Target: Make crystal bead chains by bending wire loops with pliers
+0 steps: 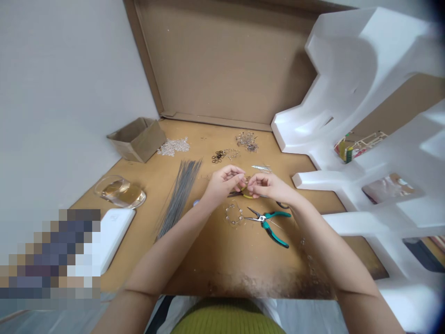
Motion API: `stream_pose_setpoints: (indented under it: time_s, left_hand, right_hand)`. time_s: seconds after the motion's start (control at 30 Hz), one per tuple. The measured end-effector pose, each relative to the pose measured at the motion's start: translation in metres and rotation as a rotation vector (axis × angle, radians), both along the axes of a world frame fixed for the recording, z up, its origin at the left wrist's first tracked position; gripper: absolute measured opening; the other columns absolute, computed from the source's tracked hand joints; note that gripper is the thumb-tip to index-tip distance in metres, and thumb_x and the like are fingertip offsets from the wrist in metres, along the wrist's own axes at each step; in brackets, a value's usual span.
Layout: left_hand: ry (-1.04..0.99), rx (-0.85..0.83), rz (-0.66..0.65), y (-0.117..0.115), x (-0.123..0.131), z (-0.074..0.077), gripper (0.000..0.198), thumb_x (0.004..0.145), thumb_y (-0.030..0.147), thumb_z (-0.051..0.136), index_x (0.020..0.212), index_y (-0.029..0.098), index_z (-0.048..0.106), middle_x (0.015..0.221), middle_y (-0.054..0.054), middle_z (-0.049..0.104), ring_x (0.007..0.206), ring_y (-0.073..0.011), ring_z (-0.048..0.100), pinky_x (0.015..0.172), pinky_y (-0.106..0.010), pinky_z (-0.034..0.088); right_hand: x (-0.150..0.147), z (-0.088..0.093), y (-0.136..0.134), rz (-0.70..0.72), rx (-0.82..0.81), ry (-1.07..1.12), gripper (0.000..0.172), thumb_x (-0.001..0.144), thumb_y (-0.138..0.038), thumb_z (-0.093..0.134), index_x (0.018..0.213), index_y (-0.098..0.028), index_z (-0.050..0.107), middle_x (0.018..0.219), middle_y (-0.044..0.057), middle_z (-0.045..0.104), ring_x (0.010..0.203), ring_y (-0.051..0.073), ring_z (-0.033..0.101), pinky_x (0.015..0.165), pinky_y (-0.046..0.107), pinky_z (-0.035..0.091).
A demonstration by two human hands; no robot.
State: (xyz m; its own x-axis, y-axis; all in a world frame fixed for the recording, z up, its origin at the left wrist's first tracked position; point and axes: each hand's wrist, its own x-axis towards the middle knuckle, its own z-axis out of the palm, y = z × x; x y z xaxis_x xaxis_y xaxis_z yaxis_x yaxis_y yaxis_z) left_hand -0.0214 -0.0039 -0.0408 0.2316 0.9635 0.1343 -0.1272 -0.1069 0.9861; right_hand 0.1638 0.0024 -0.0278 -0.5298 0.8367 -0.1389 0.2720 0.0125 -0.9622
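My left hand (227, 182) and my right hand (267, 185) meet above the middle of the table, fingertips pinched close together. Whatever small piece lies between the fingers is too tiny to make out. Under them lies a tool with yellow handles (247, 195), partly covered by the hands. Nearer to me, a thin wire ring with clear beads (241, 211) rests on the table. Beside it are long-nose pliers with teal handles (276, 235), jaws pointing left and spread apart. Left of my left hand lies a bundle of straight grey wires (181, 197).
Farther back are a pile of clear beads (174, 146), black rings (218, 157) and a heap of small metal pieces (247, 140). A cardboard box (139, 141), a tipped-looking glass (123, 192) and a white slab (116, 232) stand left. White molded foam (333, 181) borders the right.
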Motion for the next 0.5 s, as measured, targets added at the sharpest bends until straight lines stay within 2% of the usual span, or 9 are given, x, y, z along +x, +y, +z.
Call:
stream_pose_setpoints:
  time_s: [0.17,0.23,0.3,0.37,0.4,0.43,0.5]
  left_hand:
    - [0.039,0.008,-0.044,0.001,0.005,-0.01,0.028,0.072,0.036,0.065,0.086,0.014,0.058,0.072,-0.001,0.062,0.06,-0.0084,0.057,0.056,-0.02,0.047]
    - [0.088,0.042,-0.055,0.001,0.005,-0.013,0.027,0.074,0.037,0.063,0.087,0.014,0.058,0.075,-0.002,0.062,0.064,-0.0097,0.058,0.058,-0.021,0.047]
    - [0.196,0.123,-0.001,0.003,0.001,-0.014,0.026,0.077,0.034,0.06,0.092,0.014,0.056,0.082,-0.004,0.061,0.072,-0.012,0.058,0.062,-0.023,0.048]
    - [0.401,0.28,0.14,0.003,-0.004,-0.011,0.026,0.079,0.028,0.058,0.101,0.014,0.054,0.093,-0.007,0.059,0.083,-0.0151,0.057,0.068,-0.025,0.048]
    - [0.546,0.391,0.234,0.003,-0.006,-0.009,0.028,0.08,0.025,0.056,0.106,0.015,0.053,0.102,-0.009,0.057,0.091,-0.0171,0.055,0.072,-0.027,0.048]
    - [0.711,0.499,0.275,0.002,-0.007,-0.007,0.027,0.082,0.023,0.054,0.107,0.015,0.054,0.108,-0.01,0.055,0.097,-0.0193,0.052,0.078,-0.03,0.046]
    - [0.985,0.665,0.186,-0.002,-0.006,-0.005,0.016,0.087,0.022,0.046,0.094,0.016,0.059,0.1,-0.009,0.056,0.097,-0.0213,0.05,0.08,-0.032,0.044]
  right_hand:
    - [-0.01,-0.007,-0.011,-0.137,0.08,0.034,0.024,0.077,-0.04,0.064,0.082,-0.018,0.059,0.073,0.002,0.066,0.067,0.012,0.062,0.069,0.029,0.05]
    - [-0.012,-0.01,-0.012,-0.138,0.103,0.042,0.023,0.078,-0.039,0.061,0.085,-0.018,0.059,0.073,0.002,0.067,0.067,0.013,0.062,0.07,0.03,0.05]
    - [-0.01,-0.011,-0.012,-0.114,0.181,-0.045,0.022,0.082,-0.038,0.057,0.089,-0.018,0.06,0.072,0.002,0.067,0.067,0.013,0.062,0.07,0.029,0.049]
    - [-0.007,-0.009,-0.012,-0.11,0.319,-0.293,0.02,0.084,-0.037,0.053,0.09,-0.02,0.063,0.074,0.002,0.069,0.069,0.014,0.062,0.069,0.028,0.047]
    - [-0.006,-0.007,-0.012,-0.115,0.401,-0.48,0.02,0.085,-0.035,0.051,0.09,-0.021,0.064,0.075,0.002,0.069,0.07,0.015,0.062,0.068,0.028,0.045]
    - [-0.005,-0.005,-0.011,-0.123,0.478,-0.676,0.019,0.085,-0.034,0.05,0.09,-0.023,0.065,0.076,0.003,0.07,0.07,0.016,0.062,0.066,0.027,0.043]
    - [-0.006,-0.001,-0.012,-0.12,0.588,-0.975,0.019,0.085,-0.03,0.049,0.089,-0.024,0.066,0.079,0.004,0.07,0.072,0.019,0.062,0.062,0.027,0.039]
